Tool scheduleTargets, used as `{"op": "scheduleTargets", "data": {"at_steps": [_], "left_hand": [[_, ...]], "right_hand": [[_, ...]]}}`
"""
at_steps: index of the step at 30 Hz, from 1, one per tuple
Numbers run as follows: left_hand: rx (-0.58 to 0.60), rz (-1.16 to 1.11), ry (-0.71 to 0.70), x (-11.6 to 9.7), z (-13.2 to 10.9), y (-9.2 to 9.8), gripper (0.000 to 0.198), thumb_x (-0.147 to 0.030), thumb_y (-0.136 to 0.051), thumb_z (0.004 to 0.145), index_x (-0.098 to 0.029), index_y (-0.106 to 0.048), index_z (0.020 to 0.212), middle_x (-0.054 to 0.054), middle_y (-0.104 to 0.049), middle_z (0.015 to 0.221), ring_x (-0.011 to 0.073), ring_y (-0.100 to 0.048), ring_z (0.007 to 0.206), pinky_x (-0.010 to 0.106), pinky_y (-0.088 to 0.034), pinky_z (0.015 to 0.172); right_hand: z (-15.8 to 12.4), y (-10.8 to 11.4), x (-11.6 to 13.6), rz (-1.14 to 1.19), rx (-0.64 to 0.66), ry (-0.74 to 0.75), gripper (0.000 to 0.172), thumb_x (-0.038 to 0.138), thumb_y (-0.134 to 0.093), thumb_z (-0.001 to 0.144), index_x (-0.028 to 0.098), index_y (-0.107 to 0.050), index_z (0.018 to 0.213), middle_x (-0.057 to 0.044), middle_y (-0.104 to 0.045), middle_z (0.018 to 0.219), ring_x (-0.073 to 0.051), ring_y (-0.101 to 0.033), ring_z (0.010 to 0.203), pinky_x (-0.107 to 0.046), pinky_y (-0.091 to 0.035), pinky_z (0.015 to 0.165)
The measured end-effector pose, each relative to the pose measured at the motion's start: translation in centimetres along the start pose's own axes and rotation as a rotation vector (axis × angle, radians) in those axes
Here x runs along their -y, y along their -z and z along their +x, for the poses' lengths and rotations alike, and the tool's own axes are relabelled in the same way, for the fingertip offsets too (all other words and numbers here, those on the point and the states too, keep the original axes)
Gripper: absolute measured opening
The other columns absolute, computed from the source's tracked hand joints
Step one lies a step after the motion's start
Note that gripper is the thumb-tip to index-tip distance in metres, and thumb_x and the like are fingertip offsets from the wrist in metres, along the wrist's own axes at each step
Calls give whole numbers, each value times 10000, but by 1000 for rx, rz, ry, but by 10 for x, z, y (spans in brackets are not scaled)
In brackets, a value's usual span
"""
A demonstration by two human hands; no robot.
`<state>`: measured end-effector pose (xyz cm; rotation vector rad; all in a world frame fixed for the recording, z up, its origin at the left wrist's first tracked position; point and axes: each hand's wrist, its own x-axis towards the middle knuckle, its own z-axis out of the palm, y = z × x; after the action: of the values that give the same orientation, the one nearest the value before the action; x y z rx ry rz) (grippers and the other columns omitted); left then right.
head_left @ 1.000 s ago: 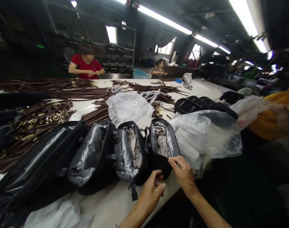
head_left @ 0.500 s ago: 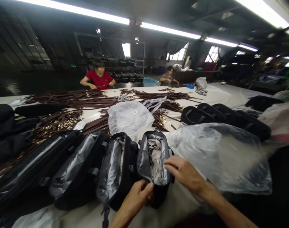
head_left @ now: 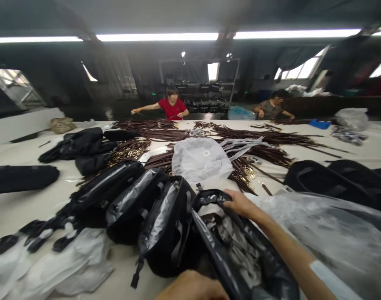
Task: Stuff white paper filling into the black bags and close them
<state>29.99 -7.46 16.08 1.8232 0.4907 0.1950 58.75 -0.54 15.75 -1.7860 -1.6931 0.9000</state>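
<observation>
A: Long white work table [head_left: 21, 212] under strip lights [head_left: 156, 37], a co-worker in red [head_left: 172, 108] at twelve o'clock, brown straps [head_left: 165, 133] heaped across the middle. What's right up close?

B: A black bag with silver lining [head_left: 265, 258] at six o'clock, mouth spread wide, clear plastic sheet [head_left: 334, 237] at four!

A: And the hands?

B: Right hand [head_left: 240, 204] half curled, hooked over the bag's upper rim! Left hand [head_left: 193, 289] only knuckles at the bottom edge; can't tell what it has!

Overhead fluorescent tubes [head_left: 156, 37] glare, edges seemingly warped.
</observation>
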Motion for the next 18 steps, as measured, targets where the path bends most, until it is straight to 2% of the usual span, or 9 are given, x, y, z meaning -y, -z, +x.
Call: {"op": "scheduleTargets", "data": {"at_steps": [2,4,5,6,8,10,13,15,18], "left_hand": [[-307,111,-93,-28,-16,26,244,-394,-528,958,-278,-714,1067,17,-737,982,186,-677,915,231,-508,832],[-705,254,-156,-49,-28,49,284,-348,-493,979,-260,-651,1199,59,-684,1181,217,-615,1115,291,-464,977],[-832,305,-168,-53,-32,57,326,-350,-504,974,-256,-607,1269,78,-629,1289,236,-563,1204,323,-440,1024],[-878,329,-160,-54,-34,62,380,-364,-526,963,-253,-566,1325,89,-575,1364,251,-527,1249,344,-432,1038],[-739,274,-86,-45,-34,63,390,-410,-545,950,-235,-587,1296,91,-594,1324,253,-563,1179,333,-467,972],[-505,111,31,-22,-30,54,349,-475,-515,955,-190,-673,1079,67,-690,1037,208,-632,927,276,-499,794],[-284,-179,192,20,-22,34,493,-616,-504,910,-152,-620,790,21,-616,685,149,-556,611,231,-415,542],[-242,-363,205,42,-19,26,552,-687,-534,858,-153,-580,729,11,-570,646,134,-514,573,223,-379,508],[-304,-620,61,52,-18,25,534,-647,-582,869,-137,-602,711,21,-562,735,133,-526,715,231,-455,691]], "right_hand": [[-10,19,29,128,170,103,391,185,-554,725,175,-685,1093,-29,-731,1055,-228,-658,982,-314,-507,893],[-20,36,62,238,363,195,398,186,-559,748,190,-692,1123,-22,-723,1114,-225,-654,1028,-309,-501,925],[-24,41,77,249,446,229,399,164,-546,749,192,-705,1115,-21,-726,1113,-224,-655,1037,-306,-496,934],[-25,43,90,219,506,253,414,129,-524,739,193,-720,1097,-18,-733,1095,-220,-658,1035,-300,-493,934],[-21,37,108,71,567,277,481,65,-482,690,202,-744,1070,-4,-749,1045,-204,-675,994,-274,-499,896],[-10,20,113,-130,577,286,541,25,-476,641,219,-755,1061,13,-761,990,-188,-690,931,-239,-508,818],[2,-10,106,-362,531,265,582,-22,-495,592,245,-765,1033,21,-769,912,-180,-699,858,-215,-507,740],[-1,-22,101,-433,443,239,619,-44,-499,599,227,-742,1100,-23,-759,1013,-212,-686,963,-261,-507,849],[-26,-23,103,-483,215,249,588,17,-548,738,175,-617,1299,-122,-635,1300,-269,-559,1225,-388,-401,1080]]}}
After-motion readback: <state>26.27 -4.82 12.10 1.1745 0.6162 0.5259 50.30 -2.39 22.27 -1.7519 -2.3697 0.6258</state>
